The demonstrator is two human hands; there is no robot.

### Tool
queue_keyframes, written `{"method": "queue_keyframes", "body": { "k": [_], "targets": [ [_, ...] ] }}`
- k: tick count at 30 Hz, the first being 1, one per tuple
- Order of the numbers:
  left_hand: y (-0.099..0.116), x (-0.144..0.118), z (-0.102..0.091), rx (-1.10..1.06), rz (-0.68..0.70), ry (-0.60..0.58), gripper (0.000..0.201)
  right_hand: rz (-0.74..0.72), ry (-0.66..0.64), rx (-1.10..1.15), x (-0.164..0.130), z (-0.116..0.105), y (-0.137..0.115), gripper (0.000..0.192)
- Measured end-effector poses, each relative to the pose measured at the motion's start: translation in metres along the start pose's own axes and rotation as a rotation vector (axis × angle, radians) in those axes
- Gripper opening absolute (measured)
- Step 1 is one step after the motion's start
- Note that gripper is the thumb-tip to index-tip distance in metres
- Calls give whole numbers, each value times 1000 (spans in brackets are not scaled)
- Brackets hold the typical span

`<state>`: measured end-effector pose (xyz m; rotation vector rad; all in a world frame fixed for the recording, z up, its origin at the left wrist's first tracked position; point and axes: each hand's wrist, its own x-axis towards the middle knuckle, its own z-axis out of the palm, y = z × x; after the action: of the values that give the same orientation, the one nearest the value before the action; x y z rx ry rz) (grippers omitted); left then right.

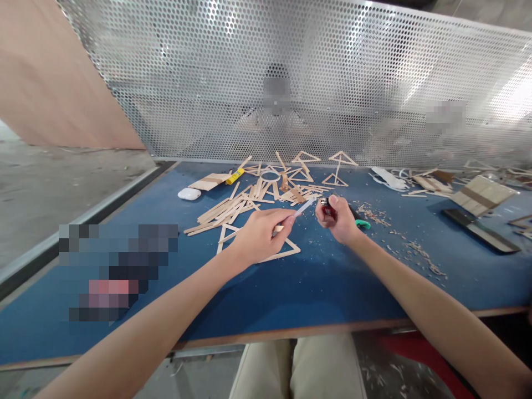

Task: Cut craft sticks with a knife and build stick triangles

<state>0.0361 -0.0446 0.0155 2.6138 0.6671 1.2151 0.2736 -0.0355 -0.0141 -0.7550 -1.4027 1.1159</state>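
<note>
My left hand [261, 235] is closed on a translucent white glue stick [306, 206], whose tip points up and to the right. My right hand [339, 220] is wrapped around a dark red lighter [328, 209] with a metal top, close to the tip of the glue stick. No flame can be made out. Beneath my left hand lies a frame of wooden craft sticks [286, 253] on the blue table [266, 305], partly covered by the hand. A heap of loose craft sticks [224, 213] lies beyond that hand.
Several triangular stick frames [338, 180], a tape ring [270, 175] and a yellow tube [235, 176] lie farther back. A white case [189, 193] is at left. Wood scraps [424, 257], a dark blade-shaped tool [477, 230] and a stick bundle [482, 195] lie right. A perforated metal panel [208, 83] stands behind.
</note>
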Motion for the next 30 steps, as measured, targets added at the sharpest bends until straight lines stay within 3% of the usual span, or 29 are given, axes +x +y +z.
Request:
{"method": "queue_keyframes", "body": {
  "k": [11, 18, 30],
  "targets": [
    [1, -2, 1, 46, -46, 15, 20, 10, -16, -38, 0, 0, 0, 46],
    [-1, -2, 3, 40, -5, 65, 21, -18, -6, -64, -1, 5, -6, 35],
    [0, -2, 2, 56, -7, 65, 23, -59, 47, -75, -1, 8, -12, 34]
  ]
}}
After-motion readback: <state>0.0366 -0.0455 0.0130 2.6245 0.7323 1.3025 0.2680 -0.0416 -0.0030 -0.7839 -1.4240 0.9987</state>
